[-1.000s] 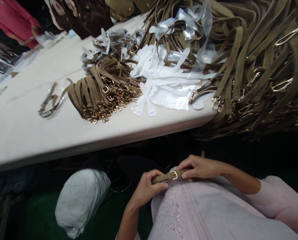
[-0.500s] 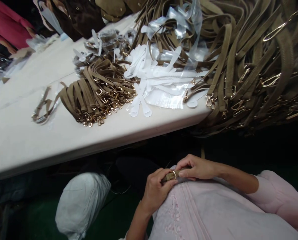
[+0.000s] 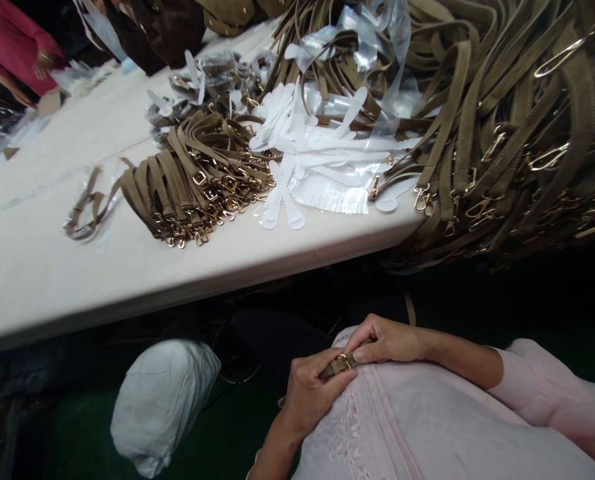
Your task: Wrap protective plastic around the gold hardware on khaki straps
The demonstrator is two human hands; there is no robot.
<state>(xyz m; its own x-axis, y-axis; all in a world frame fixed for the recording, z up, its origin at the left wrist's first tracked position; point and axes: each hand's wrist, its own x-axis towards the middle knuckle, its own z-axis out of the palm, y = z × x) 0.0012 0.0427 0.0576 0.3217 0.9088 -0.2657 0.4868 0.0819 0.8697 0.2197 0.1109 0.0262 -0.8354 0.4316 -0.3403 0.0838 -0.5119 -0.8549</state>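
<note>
Below the table edge, over my lap, both hands grip one olive suede strap [image 3: 333, 367] with a gold buckle [image 3: 344, 362]. My left hand [image 3: 313, 390] is closed round the strap just left of the buckle. My right hand [image 3: 388, 339] pinches it from the right, fingertips touching the buckle. Most of the strap is hidden under my fingers. A pale pink embroidered garment [image 3: 407, 427] lies under both hands.
The white table [image 3: 52, 267] carries a row of folded olive straps with gold clasps [image 3: 192, 183], white plastic strips [image 3: 297, 160], clear bags and a single bagged strap [image 3: 84, 210]. A big heap of loose straps [image 3: 517, 120] overhangs at right. A white sack [image 3: 160, 400] sits on the floor. A person in red [image 3: 12, 47] stands at the far left.
My left hand has slid right along the strap up to the buckle, and both hands have closed in together. The exposed length of strap has shrunk.
</note>
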